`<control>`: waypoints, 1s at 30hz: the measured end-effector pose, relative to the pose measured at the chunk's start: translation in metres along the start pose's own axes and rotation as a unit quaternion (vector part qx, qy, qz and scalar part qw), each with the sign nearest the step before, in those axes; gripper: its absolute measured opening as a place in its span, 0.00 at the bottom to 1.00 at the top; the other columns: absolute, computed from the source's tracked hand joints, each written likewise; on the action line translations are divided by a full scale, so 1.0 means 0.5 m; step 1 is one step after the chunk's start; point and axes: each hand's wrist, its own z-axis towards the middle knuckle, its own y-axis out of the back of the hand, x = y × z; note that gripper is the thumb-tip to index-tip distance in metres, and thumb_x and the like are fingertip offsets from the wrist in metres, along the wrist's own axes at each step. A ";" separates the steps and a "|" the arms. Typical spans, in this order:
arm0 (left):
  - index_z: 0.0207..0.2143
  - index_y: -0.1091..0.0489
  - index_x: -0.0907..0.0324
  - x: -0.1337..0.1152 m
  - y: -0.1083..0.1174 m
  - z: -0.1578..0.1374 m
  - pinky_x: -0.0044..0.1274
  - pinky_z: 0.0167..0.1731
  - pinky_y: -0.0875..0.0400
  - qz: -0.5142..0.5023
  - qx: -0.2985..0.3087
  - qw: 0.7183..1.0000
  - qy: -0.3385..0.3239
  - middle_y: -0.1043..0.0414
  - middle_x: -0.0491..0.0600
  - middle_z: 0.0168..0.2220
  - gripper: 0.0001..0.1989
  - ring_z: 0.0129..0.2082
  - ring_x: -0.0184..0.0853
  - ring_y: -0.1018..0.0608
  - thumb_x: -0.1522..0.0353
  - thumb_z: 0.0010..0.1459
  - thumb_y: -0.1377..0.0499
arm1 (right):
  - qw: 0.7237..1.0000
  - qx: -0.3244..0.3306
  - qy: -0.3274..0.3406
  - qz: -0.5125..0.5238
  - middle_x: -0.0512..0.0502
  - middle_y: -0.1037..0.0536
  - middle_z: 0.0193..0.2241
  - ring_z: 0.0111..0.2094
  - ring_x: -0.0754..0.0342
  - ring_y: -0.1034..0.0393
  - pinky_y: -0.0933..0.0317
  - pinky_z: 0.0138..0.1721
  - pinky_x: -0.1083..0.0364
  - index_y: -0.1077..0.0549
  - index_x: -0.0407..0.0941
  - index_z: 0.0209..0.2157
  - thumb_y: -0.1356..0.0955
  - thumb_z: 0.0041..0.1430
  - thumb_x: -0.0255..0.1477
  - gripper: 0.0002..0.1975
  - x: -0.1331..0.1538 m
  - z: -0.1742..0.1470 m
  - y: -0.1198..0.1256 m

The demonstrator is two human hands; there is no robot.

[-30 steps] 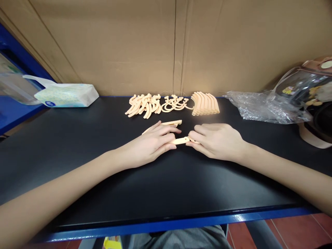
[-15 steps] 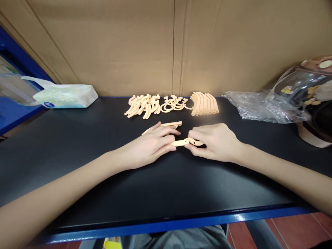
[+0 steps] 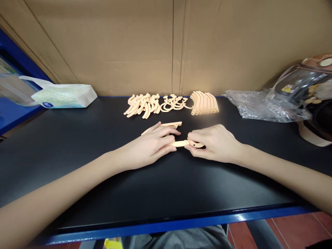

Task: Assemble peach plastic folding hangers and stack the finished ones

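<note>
My left hand [image 3: 147,147] is closed on a pale peach plastic arm piece [image 3: 181,143], thumb in front and fingers behind, its other fingers loosely stretched. My right hand [image 3: 214,143] pinches a curved peach plastic piece [image 3: 197,144] with a small dark hole. The two pieces meet end to end between my hands, just above the black tabletop. Part of each is hidden by fingers. Just behind my left hand lie more peach plastic parts [image 3: 172,123], partly covered by it.
Along the back lie a heap of curved peach pieces [image 3: 144,104], several hook-shaped pieces [image 3: 173,103] and a neat row of wider arms [image 3: 204,103]. A tissue pack [image 3: 66,96] stands at left. Crumpled clear plastic [image 3: 267,107] and a transparent bag [image 3: 290,83] are at right.
My right hand has turned slightly, tilting the curved piece against the arm piece. The hole at the arm piece's end no longer shows. My left hand stays nearly still.
</note>
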 end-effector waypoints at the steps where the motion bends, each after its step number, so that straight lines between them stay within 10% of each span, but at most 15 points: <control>1: 0.45 0.31 0.56 -0.001 0.001 0.000 0.41 0.66 0.59 -0.004 0.003 1.000 0.001 0.39 0.50 0.60 0.12 0.65 0.39 0.44 0.65 0.68 0.53 | 1.000 -0.001 0.002 0.001 0.56 0.32 0.18 0.18 0.61 0.44 0.61 0.20 0.58 0.35 0.44 0.23 0.39 0.62 0.33 0.14 -0.001 0.000 0.000; 5: 0.39 0.33 0.57 -0.005 0.009 0.002 0.43 0.65 0.58 -0.059 -0.003 0.998 0.014 0.38 0.50 0.60 0.10 0.65 0.39 0.43 0.63 0.67 0.51 | 0.999 0.005 0.036 0.011 0.55 0.32 0.19 0.19 0.61 0.43 0.59 0.21 0.58 0.35 0.45 0.25 0.38 0.63 0.33 0.13 -0.005 -0.001 -0.001; 12: 0.47 0.35 0.56 0.016 0.020 -0.006 0.23 0.38 0.23 -0.154 -0.073 0.979 0.108 0.40 0.52 0.61 0.11 0.63 0.40 0.38 0.66 0.62 0.46 | 0.995 0.012 0.080 0.053 0.54 0.32 0.22 0.22 0.59 0.42 0.50 0.26 0.57 0.35 0.45 0.30 0.36 0.58 0.29 0.03 -0.002 -0.004 0.001; 19: 0.49 0.36 0.57 0.049 0.014 -0.005 0.32 0.57 0.34 -0.085 -0.122 0.985 0.089 0.36 0.52 0.56 0.15 0.58 0.38 0.33 0.68 0.59 0.44 | 0.991 -0.011 0.118 0.063 0.45 0.27 0.33 0.35 0.53 0.37 0.42 0.38 0.53 0.32 0.44 0.29 0.38 0.57 0.24 0.05 -0.001 0.003 0.011; 25: 0.52 0.37 0.58 0.050 0.013 -0.003 0.31 0.57 0.35 -0.084 -0.135 0.982 0.099 0.34 0.52 0.54 0.19 0.56 0.37 0.30 0.65 0.59 0.43 | 0.987 0.012 0.109 0.119 0.39 0.33 0.53 0.51 0.49 0.39 0.41 0.51 0.49 0.26 0.45 0.42 0.38 0.63 0.24 0.11 -0.013 -0.003 0.006; 30: 0.53 0.37 0.56 0.046 0.012 -0.002 0.32 0.58 0.36 -0.091 -0.131 0.979 0.129 0.33 0.50 0.56 0.20 0.56 0.37 0.30 0.64 0.58 0.41 | 0.979 0.040 0.090 0.176 0.41 0.29 0.50 0.49 0.51 0.36 0.40 0.51 0.49 0.26 0.45 0.43 0.40 0.63 0.21 0.14 -0.017 -0.001 0.000</control>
